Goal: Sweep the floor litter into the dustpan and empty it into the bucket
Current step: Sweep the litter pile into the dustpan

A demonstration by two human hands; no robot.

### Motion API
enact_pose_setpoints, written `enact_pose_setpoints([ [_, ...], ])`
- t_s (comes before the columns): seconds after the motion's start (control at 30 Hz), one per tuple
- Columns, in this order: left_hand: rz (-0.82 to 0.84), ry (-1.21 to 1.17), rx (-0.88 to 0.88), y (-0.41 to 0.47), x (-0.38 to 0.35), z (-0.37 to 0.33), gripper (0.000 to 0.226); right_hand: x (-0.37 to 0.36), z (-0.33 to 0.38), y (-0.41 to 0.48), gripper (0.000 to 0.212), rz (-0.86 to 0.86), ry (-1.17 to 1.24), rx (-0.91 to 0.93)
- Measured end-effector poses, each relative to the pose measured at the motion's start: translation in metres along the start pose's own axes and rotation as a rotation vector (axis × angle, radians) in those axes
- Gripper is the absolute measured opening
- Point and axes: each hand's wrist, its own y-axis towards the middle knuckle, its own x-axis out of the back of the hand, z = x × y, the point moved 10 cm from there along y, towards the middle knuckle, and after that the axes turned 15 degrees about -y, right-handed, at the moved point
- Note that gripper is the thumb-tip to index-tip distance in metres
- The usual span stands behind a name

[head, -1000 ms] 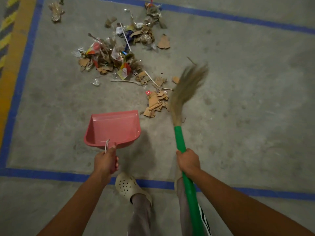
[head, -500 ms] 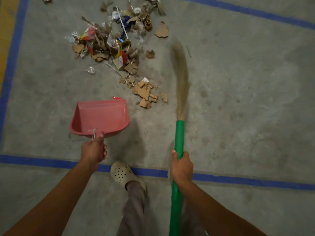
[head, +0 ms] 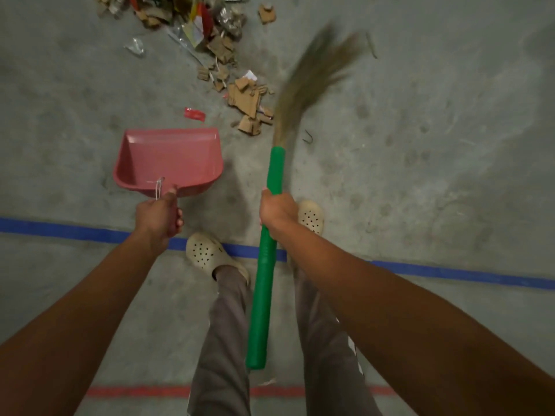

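"So, where is the pink plastic dustpan [head: 168, 159]?"

"Low over the grey concrete floor [head: 420, 145], open mouth facing away from the person. The left hand [head: 157, 216] grips its handle, fingers curled under and thumb on top. Whether the front lip touches the floor I cannot tell."

"And the right hand [head: 277, 210]?"

"Clamped round the green handle of the grass broom [head: 264, 265], near its upper end. The brown bristles [head: 312, 76] are blurred and fan up and to the right."

"Where is the litter?"

"A heap of torn brown cardboard scraps [head: 243, 100] lies just left of the bristles, beyond the dustpan's right corner. A small red wrapper [head: 194, 113] lies just beyond the dustpan's mouth. A larger mixed pile of paper, plastic and card [head: 192, 22] sits farther off at the top edge."

"Anything else?"

"Two beige perforated clogs [head: 204, 255] stand at a blue tape line [head: 60, 228]; a red line [head: 135, 391] runs nearer the person."
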Motion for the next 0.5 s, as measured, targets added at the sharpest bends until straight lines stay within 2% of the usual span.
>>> enact_pose_setpoints([
  [0.1,-0.019,-0.01,-0.003,-0.005,0.009,-0.003,0.027,0.012,0.025,-0.01,0.044,-0.023,0.019,0.085],
  [0.23,-0.041,-0.029,-0.02,-0.012,0.02,-0.011,0.028,0.018,0.025,-0.029,0.039,-0.076,0.05,0.142],
  [0.43,-0.01,-0.019,-0.025,-0.011,0.023,-0.018,0.028,0.017,-0.038,-0.034,0.047,-0.187,0.174,-0.074],
  [0.5,0.006,-0.017,-0.029,-0.009,0.021,-0.017,0.027,0.002,-0.065,-0.031,0.058,-0.184,0.204,-0.203],
])
